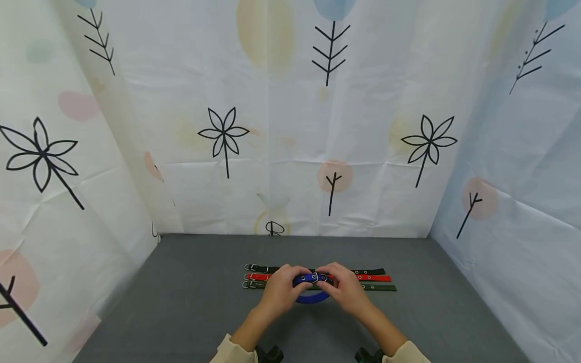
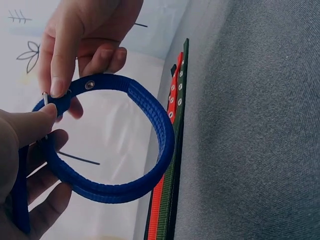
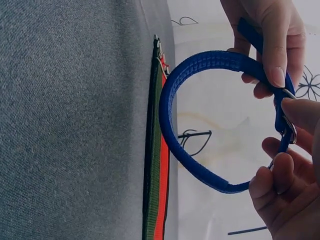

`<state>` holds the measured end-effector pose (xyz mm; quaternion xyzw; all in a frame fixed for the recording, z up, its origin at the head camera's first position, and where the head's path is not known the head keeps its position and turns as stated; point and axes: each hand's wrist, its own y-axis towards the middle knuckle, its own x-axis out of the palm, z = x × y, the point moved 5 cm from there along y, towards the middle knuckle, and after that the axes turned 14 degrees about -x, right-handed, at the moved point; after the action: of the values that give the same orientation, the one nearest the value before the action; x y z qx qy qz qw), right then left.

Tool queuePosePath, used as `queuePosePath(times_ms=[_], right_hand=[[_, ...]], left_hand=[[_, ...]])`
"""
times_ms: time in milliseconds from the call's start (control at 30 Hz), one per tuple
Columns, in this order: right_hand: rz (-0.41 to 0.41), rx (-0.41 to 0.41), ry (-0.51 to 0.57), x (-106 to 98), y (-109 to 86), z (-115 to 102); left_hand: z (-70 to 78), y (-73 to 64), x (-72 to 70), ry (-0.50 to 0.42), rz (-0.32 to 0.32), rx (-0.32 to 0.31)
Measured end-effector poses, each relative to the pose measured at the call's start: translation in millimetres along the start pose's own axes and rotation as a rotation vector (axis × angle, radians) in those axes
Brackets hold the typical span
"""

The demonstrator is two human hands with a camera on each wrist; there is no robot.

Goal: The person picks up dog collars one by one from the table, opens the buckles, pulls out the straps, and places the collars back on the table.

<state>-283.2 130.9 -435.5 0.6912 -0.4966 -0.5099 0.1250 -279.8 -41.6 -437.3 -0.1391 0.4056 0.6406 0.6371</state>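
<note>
A blue padded pet collar is bent into a ring above the table, its strap through the metal buckle. My left hand pinches the band on one side of the buckle, and the strap's free end sticks out by its fingers. My right hand grips the buckle side, thumb and fingertips close to the metal. In the left wrist view, an eyelet shows on the band near the right hand. The thumbs of both hands almost meet at the buckle.
Behind the hands, a black collar, a red collar and a green collar lie straight and side by side on the grey table. Their buckle ends point left. Patterned white cloth hangs around the back and sides.
</note>
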Motion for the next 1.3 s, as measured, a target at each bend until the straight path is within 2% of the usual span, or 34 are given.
queuePosePath(times_ms=[233, 300, 567, 833, 1033, 1167, 1300], right_hand=[[-0.018, -0.068, -0.021, 2, 1.4, -8], [-0.030, -0.065, -0.016, 3, 2.2, -8], [-0.067, -0.017, -0.016, 4, 2.1, -10], [-0.055, -0.002, -0.062, 4, 2.7, -16], [-0.060, 0.030, -0.053, 5, 1.6, -16], [-0.052, 0.008, -0.052, 7, 1.0, -15], [-0.031, -0.047, -0.084, 8, 1.2, -18]], left_hand=[[5.3, -2.7, 1.0, 0.074, 0.055, 0.084], [6.6, -3.7, 1.4, 0.085, 0.067, 0.100], [4.7, -7.2, 2.0, 0.030, 0.042, 0.080], [4.9, -8.9, 1.7, -0.007, 0.025, 0.062], [4.5, -10.7, 0.4, -0.024, 0.022, 0.063], [3.3, -11.6, 0.9, -0.039, 0.013, 0.057], [2.3, -12.3, 1.0, -0.047, 0.011, 0.053]])
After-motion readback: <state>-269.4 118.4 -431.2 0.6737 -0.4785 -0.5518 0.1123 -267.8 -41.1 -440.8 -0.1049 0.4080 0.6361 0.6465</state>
